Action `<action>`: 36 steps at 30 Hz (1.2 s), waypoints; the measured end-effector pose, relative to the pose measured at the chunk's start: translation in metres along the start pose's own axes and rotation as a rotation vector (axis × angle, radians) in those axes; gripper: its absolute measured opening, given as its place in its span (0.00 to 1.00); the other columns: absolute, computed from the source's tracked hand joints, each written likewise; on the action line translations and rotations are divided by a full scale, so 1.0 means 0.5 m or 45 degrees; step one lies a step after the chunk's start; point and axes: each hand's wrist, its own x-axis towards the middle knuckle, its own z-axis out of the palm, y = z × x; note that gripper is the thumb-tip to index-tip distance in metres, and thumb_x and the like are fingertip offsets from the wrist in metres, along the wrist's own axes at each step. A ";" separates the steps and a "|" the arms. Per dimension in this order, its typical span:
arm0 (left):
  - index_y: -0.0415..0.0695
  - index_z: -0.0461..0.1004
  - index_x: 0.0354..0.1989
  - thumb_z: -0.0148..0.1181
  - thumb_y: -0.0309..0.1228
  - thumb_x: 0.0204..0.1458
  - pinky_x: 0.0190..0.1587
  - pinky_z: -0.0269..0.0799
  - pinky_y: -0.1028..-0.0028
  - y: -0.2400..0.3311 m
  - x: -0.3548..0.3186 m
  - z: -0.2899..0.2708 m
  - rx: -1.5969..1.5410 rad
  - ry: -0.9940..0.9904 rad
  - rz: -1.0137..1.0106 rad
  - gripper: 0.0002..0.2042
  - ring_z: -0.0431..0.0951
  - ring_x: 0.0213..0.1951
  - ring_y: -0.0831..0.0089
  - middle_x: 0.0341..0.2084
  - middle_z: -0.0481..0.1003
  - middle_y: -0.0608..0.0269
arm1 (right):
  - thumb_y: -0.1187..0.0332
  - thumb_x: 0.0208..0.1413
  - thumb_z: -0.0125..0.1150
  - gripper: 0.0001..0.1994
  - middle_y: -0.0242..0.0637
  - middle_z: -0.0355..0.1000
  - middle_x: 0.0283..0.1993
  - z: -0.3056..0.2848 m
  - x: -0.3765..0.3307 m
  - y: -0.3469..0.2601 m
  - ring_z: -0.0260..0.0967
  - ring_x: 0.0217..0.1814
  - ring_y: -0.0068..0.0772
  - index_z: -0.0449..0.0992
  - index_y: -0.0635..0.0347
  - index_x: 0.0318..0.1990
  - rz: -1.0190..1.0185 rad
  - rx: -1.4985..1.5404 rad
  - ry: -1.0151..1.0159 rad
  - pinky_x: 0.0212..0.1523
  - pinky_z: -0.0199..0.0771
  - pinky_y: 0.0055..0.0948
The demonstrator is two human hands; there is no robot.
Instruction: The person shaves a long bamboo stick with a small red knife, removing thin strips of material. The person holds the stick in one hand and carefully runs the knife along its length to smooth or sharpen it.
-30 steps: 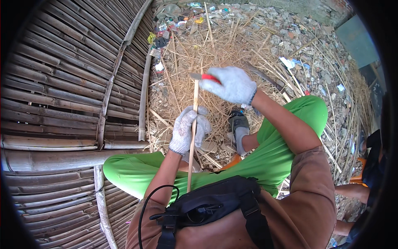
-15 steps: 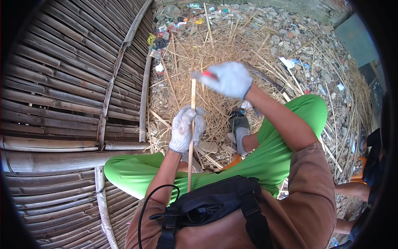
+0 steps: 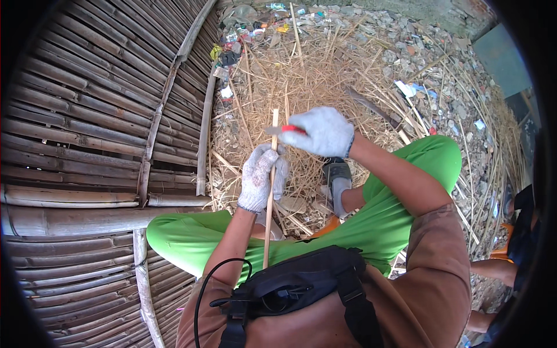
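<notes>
My left hand (image 3: 262,177), in a whitish knitted work glove, is closed round a thin pale bamboo strip (image 3: 268,223). The strip stands lengthwise in front of me, its lower end by the black bag at my waist and its upper end beyond my fingers. My right hand (image 3: 322,131), gloved the same way, grips a knife with a red handle (image 3: 295,129). Its short blade (image 3: 272,131) lies across the strip just above my left hand. Most of the handle is hidden in the glove.
Bamboo slat panels (image 3: 87,116) fill the left side. Straw-like shavings (image 3: 313,75) cover the ground ahead, with a long dark blade (image 3: 371,104) lying among them. Rubble and litter (image 3: 458,98) spread at right. Another person's arm (image 3: 493,270) shows at the right edge.
My right hand has drawn the knife down along the strip, from near its upper end to just above my left hand. My left hand keeps its hold.
</notes>
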 end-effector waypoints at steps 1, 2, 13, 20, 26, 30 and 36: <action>0.37 0.72 0.53 0.57 0.37 0.73 0.12 0.61 0.74 -0.003 0.001 -0.002 -0.024 0.005 0.009 0.14 0.64 0.09 0.75 0.16 0.71 0.61 | 0.35 0.71 0.52 0.29 0.48 0.79 0.30 0.006 -0.002 -0.008 0.82 0.34 0.56 0.83 0.53 0.39 -0.067 -0.009 -0.052 0.37 0.80 0.54; 0.37 0.72 0.53 0.57 0.37 0.73 0.12 0.61 0.74 -0.004 0.000 -0.006 -0.025 0.007 0.011 0.14 0.64 0.09 0.75 0.16 0.71 0.61 | 0.35 0.72 0.51 0.29 0.47 0.79 0.28 0.008 0.000 -0.010 0.82 0.33 0.54 0.83 0.52 0.38 -0.104 -0.078 -0.044 0.36 0.81 0.53; 0.35 0.72 0.53 0.57 0.38 0.73 0.12 0.60 0.75 0.000 -0.018 0.021 -0.061 -0.174 -0.078 0.16 0.64 0.09 0.76 0.14 0.69 0.63 | 0.32 0.69 0.58 0.36 0.51 0.86 0.48 -0.067 0.039 0.086 0.84 0.53 0.45 0.84 0.60 0.60 0.445 0.492 0.095 0.54 0.80 0.46; 0.35 0.73 0.53 0.56 0.39 0.73 0.11 0.60 0.75 -0.002 -0.019 0.032 -0.058 -0.199 -0.130 0.16 0.64 0.09 0.76 0.15 0.69 0.63 | 0.41 0.69 0.66 0.27 0.31 0.75 0.35 -0.014 0.043 0.041 0.67 0.39 0.24 0.83 0.61 0.50 0.347 0.759 -0.311 0.44 0.74 0.35; 0.34 0.73 0.55 0.56 0.40 0.74 0.11 0.60 0.76 0.000 -0.025 0.038 -0.048 -0.225 -0.171 0.18 0.64 0.10 0.76 0.16 0.70 0.63 | 0.39 0.69 0.64 0.30 0.31 0.77 0.37 -0.068 0.059 0.045 0.70 0.41 0.26 0.84 0.64 0.52 0.503 0.685 -0.205 0.45 0.75 0.36; 0.33 0.72 0.57 0.56 0.40 0.74 0.11 0.61 0.76 -0.018 -0.025 0.050 0.041 -0.278 -0.243 0.19 0.65 0.10 0.76 0.19 0.71 0.60 | 0.37 0.68 0.65 0.36 0.38 0.81 0.47 -0.092 0.057 0.169 0.77 0.53 0.31 0.82 0.67 0.60 0.691 0.743 0.407 0.56 0.77 0.36; 0.29 0.71 0.57 0.57 0.39 0.73 0.14 0.66 0.76 -0.019 -0.039 0.055 0.064 -0.359 -0.300 0.20 0.67 0.11 0.73 0.20 0.74 0.55 | 0.35 0.68 0.64 0.36 0.36 0.77 0.39 -0.169 0.038 0.215 0.72 0.44 0.29 0.83 0.66 0.57 0.877 0.845 0.554 0.47 0.75 0.36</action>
